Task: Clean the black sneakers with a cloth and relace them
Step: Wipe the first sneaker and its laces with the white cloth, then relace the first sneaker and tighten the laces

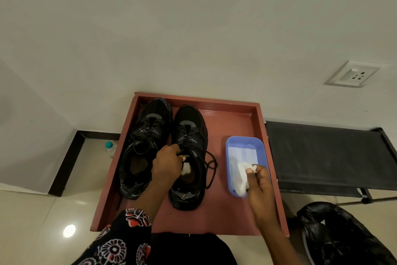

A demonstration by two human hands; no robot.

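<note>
Two black sneakers stand side by side, toes pointing away, on a red-brown tray [236,118]. The left sneaker [144,144] is laced. My left hand [168,162] grips the tongue and lace area at the opening of the right sneaker [191,136], whose loose black lace [211,170] trails out to the right. Something white shows inside that shoe. My right hand [258,181] pinches a white cloth [242,179] over the near end of a light blue tub [247,146] on the tray's right side.
A black folding cot [326,153] stands to the right of the tray. A black plastic bag [343,234] lies at the lower right. A small bottle [110,148] stands on the floor left of the tray. A wall socket [353,73] is above right.
</note>
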